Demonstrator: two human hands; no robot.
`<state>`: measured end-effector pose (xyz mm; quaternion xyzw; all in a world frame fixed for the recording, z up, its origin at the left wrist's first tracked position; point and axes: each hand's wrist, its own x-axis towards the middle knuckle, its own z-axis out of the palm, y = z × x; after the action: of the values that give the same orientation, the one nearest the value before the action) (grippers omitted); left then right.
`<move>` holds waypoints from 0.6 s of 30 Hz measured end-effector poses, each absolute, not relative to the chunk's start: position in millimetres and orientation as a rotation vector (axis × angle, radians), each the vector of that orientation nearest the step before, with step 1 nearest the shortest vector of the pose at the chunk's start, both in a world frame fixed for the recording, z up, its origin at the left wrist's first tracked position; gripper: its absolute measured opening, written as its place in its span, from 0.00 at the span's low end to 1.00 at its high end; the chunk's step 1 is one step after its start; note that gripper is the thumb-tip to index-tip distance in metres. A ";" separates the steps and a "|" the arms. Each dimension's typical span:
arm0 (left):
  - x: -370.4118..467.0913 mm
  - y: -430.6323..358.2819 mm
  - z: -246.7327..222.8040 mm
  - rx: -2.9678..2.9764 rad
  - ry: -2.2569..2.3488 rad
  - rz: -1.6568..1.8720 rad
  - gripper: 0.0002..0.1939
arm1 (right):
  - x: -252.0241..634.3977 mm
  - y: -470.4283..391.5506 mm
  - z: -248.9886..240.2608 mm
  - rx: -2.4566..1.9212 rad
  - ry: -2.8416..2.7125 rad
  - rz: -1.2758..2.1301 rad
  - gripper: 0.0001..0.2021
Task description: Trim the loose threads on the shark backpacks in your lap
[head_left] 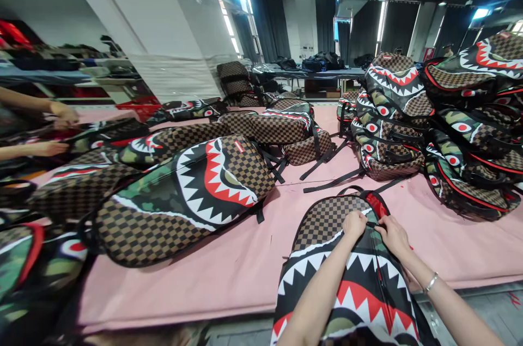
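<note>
At the pink table's edge [241, 280], hands [373, 229]

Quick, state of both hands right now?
Left hand: closed, pinching the shark-mouth backpack near its red-lined opening.
Right hand: closed, pinching the same backpack beside it; exact grip detail too small to tell.

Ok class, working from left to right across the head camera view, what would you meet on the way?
Another person's hand, the large shark-mouth backpack lying on its own, the wearer's left hand, the wearer's right hand, the stack of bags at the far right.
</note>
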<state>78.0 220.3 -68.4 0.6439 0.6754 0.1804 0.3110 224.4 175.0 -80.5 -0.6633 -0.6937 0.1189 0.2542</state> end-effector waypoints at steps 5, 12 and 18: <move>79.3 211.5 -70.2 1.811 1.812 0.559 0.10 | 220.6 174.9 -80.9 -1.799 -1.865 0.344 0.04; 82.6 202.9 -70.0 1.852 1.790 0.640 0.09 | 218.3 174.3 -83.5 -1.772 -1.758 0.377 0.04; 74.0 189.7 -49.8 1.800 1.703 0.750 0.10 | 221.4 168.8 -77.8 -1.675 -1.572 0.478 0.09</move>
<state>74.0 189.7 -49.8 0.6690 0.6329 0.2786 0.2726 221.4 168.8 -77.8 -0.6581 -0.6176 0.1880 0.3874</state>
